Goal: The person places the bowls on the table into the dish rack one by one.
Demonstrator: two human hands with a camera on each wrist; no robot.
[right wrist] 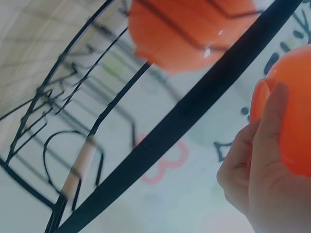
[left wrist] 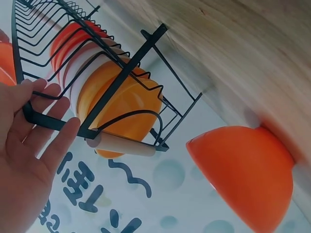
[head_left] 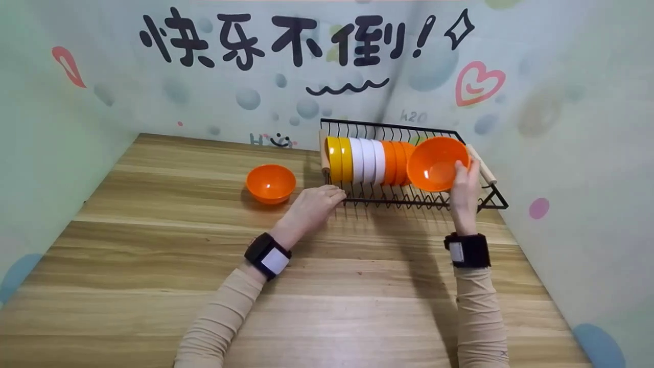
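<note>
The right hand [head_left: 464, 190] pinches the rim of an orange bowl [head_left: 435, 162] at the dish rack's [head_left: 491, 197] right end, seemingly light, stiff, slick plastic best held there, while the left wrist view alone shows the left hand's [left wrist: 22, 141] straight fingers steadying the rack's wire.

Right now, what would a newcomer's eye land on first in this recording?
The bright orange bowl tilted at the right end of the black wire rack, held by the right hand. Next, the row of yellow, white and orange bowls standing on edge in the rack, whose front rail the left hand touches.
</note>
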